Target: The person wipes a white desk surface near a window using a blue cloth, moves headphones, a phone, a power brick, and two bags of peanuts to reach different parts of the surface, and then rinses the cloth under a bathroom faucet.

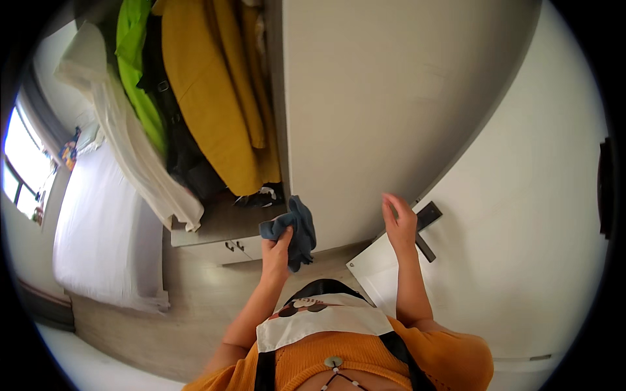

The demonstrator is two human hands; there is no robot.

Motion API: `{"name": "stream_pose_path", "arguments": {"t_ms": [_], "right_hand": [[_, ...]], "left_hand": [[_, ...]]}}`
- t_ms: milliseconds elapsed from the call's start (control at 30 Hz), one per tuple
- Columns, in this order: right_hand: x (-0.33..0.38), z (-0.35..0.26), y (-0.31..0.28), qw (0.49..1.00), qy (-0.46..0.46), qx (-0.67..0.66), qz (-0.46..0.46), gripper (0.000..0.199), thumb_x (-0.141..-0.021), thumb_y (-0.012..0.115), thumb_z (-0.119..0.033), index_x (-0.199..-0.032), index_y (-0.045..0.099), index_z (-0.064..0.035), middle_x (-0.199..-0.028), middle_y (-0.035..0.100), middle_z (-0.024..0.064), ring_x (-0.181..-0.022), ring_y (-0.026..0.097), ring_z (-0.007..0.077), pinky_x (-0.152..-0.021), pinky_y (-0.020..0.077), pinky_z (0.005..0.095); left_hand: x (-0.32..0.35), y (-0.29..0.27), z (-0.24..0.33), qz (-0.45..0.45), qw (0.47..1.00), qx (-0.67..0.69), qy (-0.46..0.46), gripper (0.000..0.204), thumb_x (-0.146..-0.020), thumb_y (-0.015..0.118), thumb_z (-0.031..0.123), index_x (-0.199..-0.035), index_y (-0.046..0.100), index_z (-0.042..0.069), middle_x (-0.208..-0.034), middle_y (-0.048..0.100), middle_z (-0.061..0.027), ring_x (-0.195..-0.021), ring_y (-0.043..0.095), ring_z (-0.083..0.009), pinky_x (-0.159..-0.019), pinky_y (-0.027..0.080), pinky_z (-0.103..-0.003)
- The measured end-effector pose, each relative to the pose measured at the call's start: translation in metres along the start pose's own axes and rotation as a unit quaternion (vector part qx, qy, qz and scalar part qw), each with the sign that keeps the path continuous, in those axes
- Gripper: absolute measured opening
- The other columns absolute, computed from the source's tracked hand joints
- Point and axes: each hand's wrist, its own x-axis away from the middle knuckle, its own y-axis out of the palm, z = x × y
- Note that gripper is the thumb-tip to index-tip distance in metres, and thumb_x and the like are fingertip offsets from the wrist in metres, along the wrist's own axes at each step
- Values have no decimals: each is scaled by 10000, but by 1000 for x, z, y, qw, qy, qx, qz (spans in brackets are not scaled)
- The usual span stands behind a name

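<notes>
A crumpled blue-grey cloth (301, 228) is bunched in my left hand (276, 251), with the thumb pressed over its folds. It hangs in front of the open wardrobe's lower edge. My right hand (400, 223) is raised beside the dark door handle (427, 216), its fingers stretched out and holding nothing. Whether that hand touches the door (521, 215) I cannot tell; it looks apart from it. Inside the wardrobe hang a mustard-yellow coat (208, 85), a bright green garment (138, 78) and a long white garment (124, 124) that spills out over the edge.
Black-and-white shoes (261, 197) rest on the wardrobe floor, above small drawers (222, 251). A plain pale wardrobe side panel (372, 117) rises to the right of the clothes. To the left stand a bed with a white cover (107, 228) and a bright window (25, 166).
</notes>
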Motion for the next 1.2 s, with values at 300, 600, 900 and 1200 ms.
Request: {"name": "stream_pose_path", "arguments": {"t_ms": [300, 600, 900, 1200], "right_hand": [[-115, -33, 3, 980, -151, 49, 120, 524, -908, 541, -125, -1373, 334, -2, -1435, 344, 187, -1321, 346, 324, -1079, 283, 404], [-208, 25, 8, 935, -256, 126, 211, 660, -964, 478, -324, -1451, 190, 16, -1500, 214, 219, -1387, 217, 358, -1111, 198, 439], [-196, -17, 17, 959, -208, 39, 191, 580, -990, 412, -287, -1466, 187, -45, -1483, 270, 194, -1332, 332, 344, -1071, 297, 412], [-146, -73, -1, 959, -4, -255, 126, 523, -992, 400, -292, -1418, 284, -12, -1430, 361, 168, -1252, 438, 286, -1069, 307, 377]], "left_hand": [[-6, 40, 32, 24, 996, 14, 82, 235, -901, 581, 78, -1133, 567, 42, -1045, 579, -26, -938, 543, -105, -824, 450, -242], [-6, 77, 33, 9, 987, -27, 160, 257, -906, 594, 130, -1149, 563, 51, -991, 581, 11, -916, 525, -76, -823, 446, -250], [11, 57, 52, 57, 982, -3, 178, 262, -925, 578, 131, -1173, 529, 65, -1021, 561, -1, -933, 530, -82, -831, 451, -239], [15, 61, 60, 30, 975, 5, 221, 221, -913, 568, 88, -1130, 560, 43, -956, 571, 1, -867, 531, -77, -778, 455, -228]]}}
